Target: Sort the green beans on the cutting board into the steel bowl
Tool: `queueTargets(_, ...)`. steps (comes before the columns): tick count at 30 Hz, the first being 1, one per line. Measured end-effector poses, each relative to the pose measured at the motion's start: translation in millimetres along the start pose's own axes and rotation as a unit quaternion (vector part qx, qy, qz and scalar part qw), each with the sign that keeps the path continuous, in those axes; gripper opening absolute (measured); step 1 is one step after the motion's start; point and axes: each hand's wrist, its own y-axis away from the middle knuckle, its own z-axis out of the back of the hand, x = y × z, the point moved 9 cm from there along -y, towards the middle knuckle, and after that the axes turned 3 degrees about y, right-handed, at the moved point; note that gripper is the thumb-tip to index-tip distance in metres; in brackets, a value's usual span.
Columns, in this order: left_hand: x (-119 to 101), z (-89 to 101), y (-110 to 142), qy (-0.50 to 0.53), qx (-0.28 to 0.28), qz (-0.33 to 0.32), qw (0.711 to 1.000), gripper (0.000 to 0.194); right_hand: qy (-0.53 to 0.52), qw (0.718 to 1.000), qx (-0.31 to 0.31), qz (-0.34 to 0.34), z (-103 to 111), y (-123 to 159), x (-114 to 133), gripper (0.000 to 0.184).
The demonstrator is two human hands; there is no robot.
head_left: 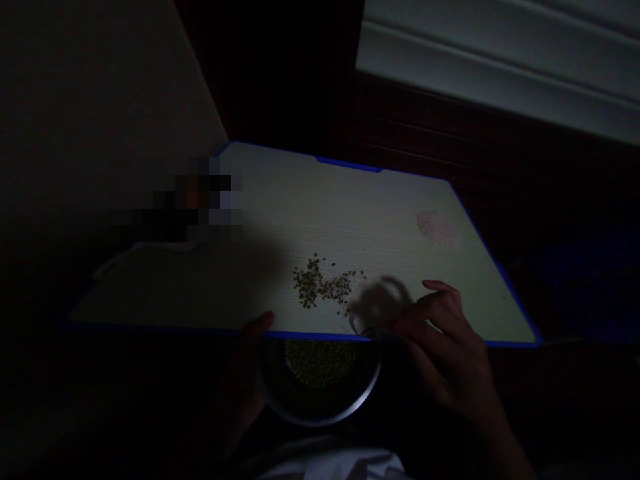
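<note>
Pale cloth [335, 463], softly creased, lies closest to you at the bottom edge. Green beans [310, 283], small and rounded, are scattered on the board [310, 207] towards its near side, between your two grips. A denser bean heap [320, 363] fills the round bowl [347, 413] just below that edge.

Left grip [245, 380]: your thumb lies over the blue rim; the fingers are lost in shadow beside the bowl, so what they clamp, if anything, cannot be told. Right grip [453, 357]: fingertips bent in at the near edge, by a dim curved shape; whether they are together on it cannot be told.

Risks, judged: round beans roll easily, so a tilt or quick sweep could send some past the bowl. Should the bowl shift, a gap could open under the edge. Low light and your own shadow may hide strays. Pale bits beside the beans could get mixed in.

Materials: board flat, pale, finely streaked; bowl smooth, its lip shining like metal. Farther out, a pinkish grainy patch [437, 229] lies on the board's right side; beyond it, pale ridged panels [480, 60].
</note>
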Motion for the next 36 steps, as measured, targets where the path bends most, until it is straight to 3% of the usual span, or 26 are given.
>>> queueTargets(5, -4, -1.2, -3, -0.016, -0.005, -0.009, 1.0, 0.037, 0.016, 1.0, -0.023, -0.013, 8, 2, -4, 0.024)
queueTargets(9, -6, 0.2, -3, -0.028, -0.013, -0.014, 0.999, 0.032, 0.018, 1.0, -0.005, -0.016, 5, 3, -5, 0.022)
queueTargets(16, -6, 1.2, -3, -0.024, -0.007, -0.022, 0.999, 0.039, 0.003, 1.0, -0.018, -0.009, 5, 3, -3, 0.02)
queueTargets(20, -7, 0.2, -3, -0.026, -0.006, -0.014, 1.0, 0.039, 0.011, 0.998, -0.041, -0.037, 6, 4, -8, 0.023)
queueTargets(26, -8, -1.1, 0, -0.034, -0.004, -0.007, 0.999, 0.031, 0.004, 1.0, -0.013, -0.019, -10, 0, 0, 0.024)
queueTargets(31, -2, -4.2, 0, -0.024, 0.018, -0.009, 0.999, 0.044, 0.048, 0.995, -0.052, -0.071, -11, 4, -20, 0.027)
queueTargets(36, -4, -8.3, -1, -0.023, 0.021, 0.002, 1.0, 0.041, 0.043, 0.988, -0.091, -0.117, -1, 9, -31, 0.027)
